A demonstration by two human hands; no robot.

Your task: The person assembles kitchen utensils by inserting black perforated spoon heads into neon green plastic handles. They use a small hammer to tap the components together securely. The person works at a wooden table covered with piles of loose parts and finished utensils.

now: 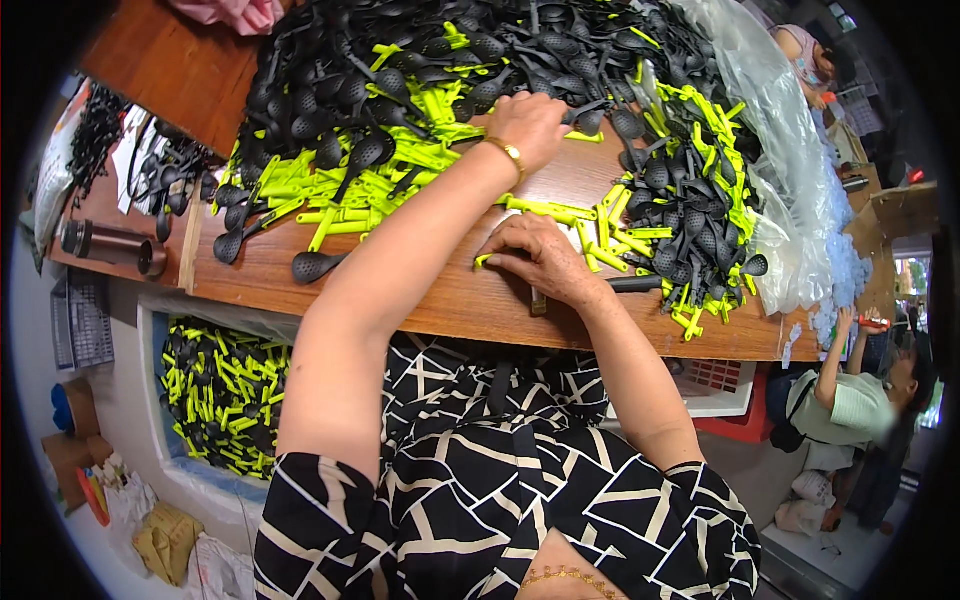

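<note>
My left hand, with a gold watch at the wrist, reaches across the table to the near edge of a big heap of black spoon heads. Its fingers are bent down among the pieces, and whatever they grip is hidden. A loose green handle lies just right of it. Closer to me, my right hand is curled low over the wood. A green plastic handle pokes out at its fingertips, mostly covered by the hand. Several green handles lie just beyond it.
A mixed pile of black slotted spoons and green handles lies at the right, beside clear plastic sheeting. A small metal block is at the table's front edge. A bin of finished-looking utensils stands below left; a brown flask lies left.
</note>
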